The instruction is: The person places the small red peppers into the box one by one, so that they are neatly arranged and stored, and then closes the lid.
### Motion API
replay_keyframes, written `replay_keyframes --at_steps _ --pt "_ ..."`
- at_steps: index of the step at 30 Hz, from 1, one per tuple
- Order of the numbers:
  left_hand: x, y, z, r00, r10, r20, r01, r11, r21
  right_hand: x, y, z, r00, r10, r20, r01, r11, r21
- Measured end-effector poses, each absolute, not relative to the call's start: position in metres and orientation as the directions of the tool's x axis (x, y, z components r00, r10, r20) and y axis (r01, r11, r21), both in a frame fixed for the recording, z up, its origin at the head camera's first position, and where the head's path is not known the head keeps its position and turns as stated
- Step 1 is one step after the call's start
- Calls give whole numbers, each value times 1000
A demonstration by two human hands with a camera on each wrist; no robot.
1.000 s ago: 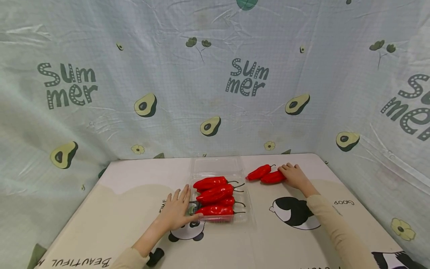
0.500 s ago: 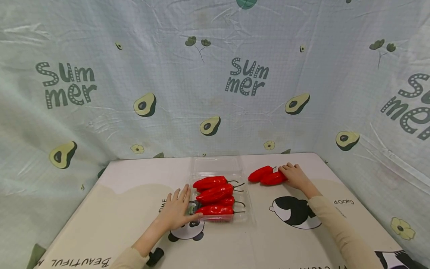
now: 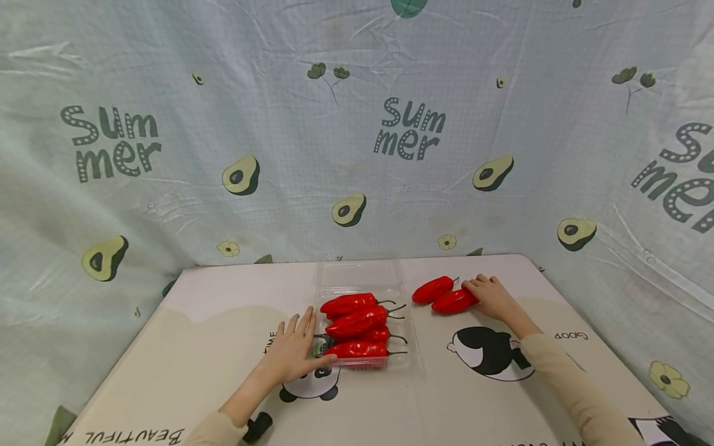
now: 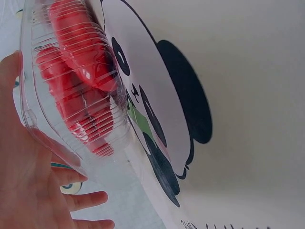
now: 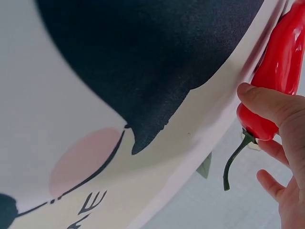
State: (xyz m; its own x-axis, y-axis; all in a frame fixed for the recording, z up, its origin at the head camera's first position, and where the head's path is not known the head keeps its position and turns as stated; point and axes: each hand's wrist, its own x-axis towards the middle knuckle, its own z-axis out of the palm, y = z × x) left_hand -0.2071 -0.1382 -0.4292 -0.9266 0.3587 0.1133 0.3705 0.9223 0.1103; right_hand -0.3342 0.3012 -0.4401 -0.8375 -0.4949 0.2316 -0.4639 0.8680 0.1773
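Several glossy red peppers [image 3: 357, 322] with dark stems lie stacked in a clear plastic clamshell box [image 3: 411, 322], whose lid is folded back. My left hand [image 3: 291, 352] rests against the box's left side, fingers spread straight; the left wrist view shows the palm beside its ribbed wall [image 4: 28, 117]. To the right of the box, my right hand [image 3: 492, 298] grips the stem end of a red pepper [image 3: 453, 301]. In the right wrist view the thumb [image 5: 259, 98] lies across that pepper [image 5: 283, 57], its green stem hanging free. Another red pepper [image 3: 432, 290] lies just behind it.
The table [image 3: 184, 359] has a pale cover printed with a panda, a dark-haired figure and lettering. A black object [image 3: 258, 427] is by my left sleeve. A curtain [image 3: 279, 136] with avocado prints surrounds the back and sides.
My right hand and the pepper it holds have come slightly nearer to me. The pepper behind has shifted a little right and nearer. My left hand has stayed in place.
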Motion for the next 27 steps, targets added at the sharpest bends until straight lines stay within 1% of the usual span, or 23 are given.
replay_keyframes --at_steps 14,27 --pt "-208 -139 -430 -926 360 118 372 922 108 -319 307 -437 -800 -522 295 -497 853 161" --pt "-207 -138 -429 -929 355 103 365 924 116 -294 297 -433 -809 -482 335 -497 866 46"
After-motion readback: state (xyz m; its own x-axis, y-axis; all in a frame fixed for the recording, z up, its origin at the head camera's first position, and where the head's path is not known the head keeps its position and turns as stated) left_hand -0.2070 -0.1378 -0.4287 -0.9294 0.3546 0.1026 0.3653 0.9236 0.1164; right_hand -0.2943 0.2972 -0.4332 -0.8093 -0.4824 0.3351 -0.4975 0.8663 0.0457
